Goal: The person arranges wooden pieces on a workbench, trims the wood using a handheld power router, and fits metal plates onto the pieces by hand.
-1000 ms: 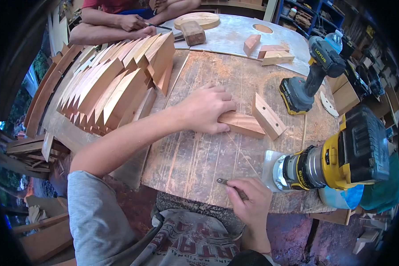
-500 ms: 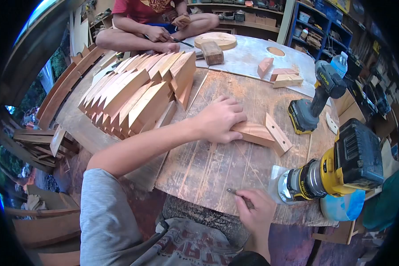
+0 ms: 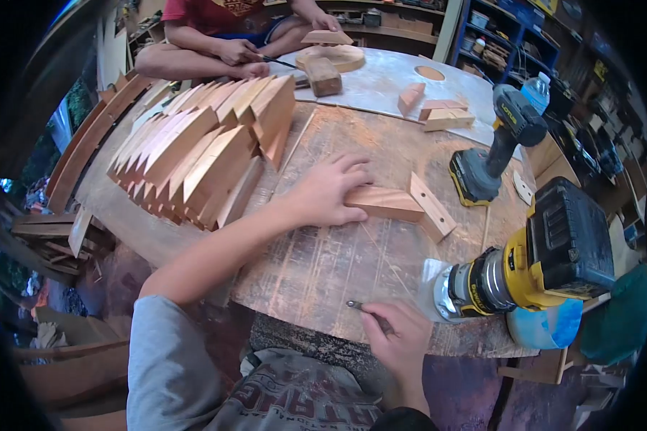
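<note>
My left hand [image 3: 331, 190] lies around the left end of a wooden block [image 3: 387, 203], thumb on the near side and fingers loosely spread on the far side. The block's right end meets a slanted wooden piece [image 3: 433, 207] with two dark holes. Low over the table's near edge, my right hand [image 3: 399, 330] is closed on a slim metal tool [image 3: 354, 304]; only its rounded tip shows, so its kind is unclear. Right of that hand lies a yellow and black DeWalt power tool [image 3: 492, 281] with a clear base.
Stacked pointed wooden pieces [image 3: 194, 154] fill the table's left side. A Lotus drill [image 3: 492, 147] stands at the right, near a water bottle [image 3: 536, 90]. Small wood blocks [image 3: 447, 118] and a wooden mallet [image 3: 323, 77] lie farther back. Another person [image 3: 230, 43] sits cross-legged, holding wood.
The view has shifted, so the scene sits farther left. My left hand's fingers have loosened and spread at the block's end. The other person's piece of wood has moved over the round board.
</note>
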Available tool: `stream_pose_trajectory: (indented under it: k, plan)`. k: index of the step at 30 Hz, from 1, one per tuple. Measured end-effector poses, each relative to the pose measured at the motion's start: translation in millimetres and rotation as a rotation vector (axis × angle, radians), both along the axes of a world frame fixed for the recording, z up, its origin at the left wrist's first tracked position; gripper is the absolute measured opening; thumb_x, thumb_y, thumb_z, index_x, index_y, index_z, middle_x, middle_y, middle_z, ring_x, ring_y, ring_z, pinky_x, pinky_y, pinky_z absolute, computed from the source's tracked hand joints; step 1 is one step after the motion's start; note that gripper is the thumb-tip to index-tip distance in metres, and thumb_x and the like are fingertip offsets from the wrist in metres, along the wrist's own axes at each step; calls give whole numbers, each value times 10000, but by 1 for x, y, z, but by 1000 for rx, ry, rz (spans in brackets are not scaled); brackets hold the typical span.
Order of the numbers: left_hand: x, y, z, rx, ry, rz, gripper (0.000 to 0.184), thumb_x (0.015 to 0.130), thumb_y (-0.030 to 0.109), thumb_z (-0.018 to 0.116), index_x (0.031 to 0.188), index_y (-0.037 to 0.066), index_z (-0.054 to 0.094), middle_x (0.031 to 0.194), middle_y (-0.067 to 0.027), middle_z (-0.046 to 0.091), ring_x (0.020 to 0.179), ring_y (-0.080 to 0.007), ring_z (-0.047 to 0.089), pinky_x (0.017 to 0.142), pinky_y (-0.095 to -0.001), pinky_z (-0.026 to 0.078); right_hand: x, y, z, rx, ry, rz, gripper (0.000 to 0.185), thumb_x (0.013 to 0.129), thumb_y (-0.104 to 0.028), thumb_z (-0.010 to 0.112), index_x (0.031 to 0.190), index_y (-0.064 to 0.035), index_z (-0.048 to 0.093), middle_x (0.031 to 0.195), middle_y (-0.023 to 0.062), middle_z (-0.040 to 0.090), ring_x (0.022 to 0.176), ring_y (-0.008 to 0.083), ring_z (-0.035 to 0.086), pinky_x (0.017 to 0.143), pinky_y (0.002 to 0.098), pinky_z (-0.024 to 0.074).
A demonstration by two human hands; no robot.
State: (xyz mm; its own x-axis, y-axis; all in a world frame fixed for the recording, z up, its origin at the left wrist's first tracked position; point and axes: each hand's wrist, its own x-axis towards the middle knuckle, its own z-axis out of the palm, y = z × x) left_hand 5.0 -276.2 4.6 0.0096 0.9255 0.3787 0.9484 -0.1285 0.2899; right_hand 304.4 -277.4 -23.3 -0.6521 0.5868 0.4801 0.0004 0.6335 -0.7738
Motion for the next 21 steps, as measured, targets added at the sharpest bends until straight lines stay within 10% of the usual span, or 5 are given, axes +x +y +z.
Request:
stream_pose_trajectory:
  k: [21]
  plan:
    - [10, -10, -7, -24, 22, 149, 534, 880, 296, 764, 1374, 110, 674, 1525, -118, 581, 1355, -349, 581, 1087, -461, 512, -5, 4, 2, -4, -86, -7, 159, 754, -14, 826, 903, -46, 782, 852, 107, 762, 754, 262, 718, 687, 344, 539]
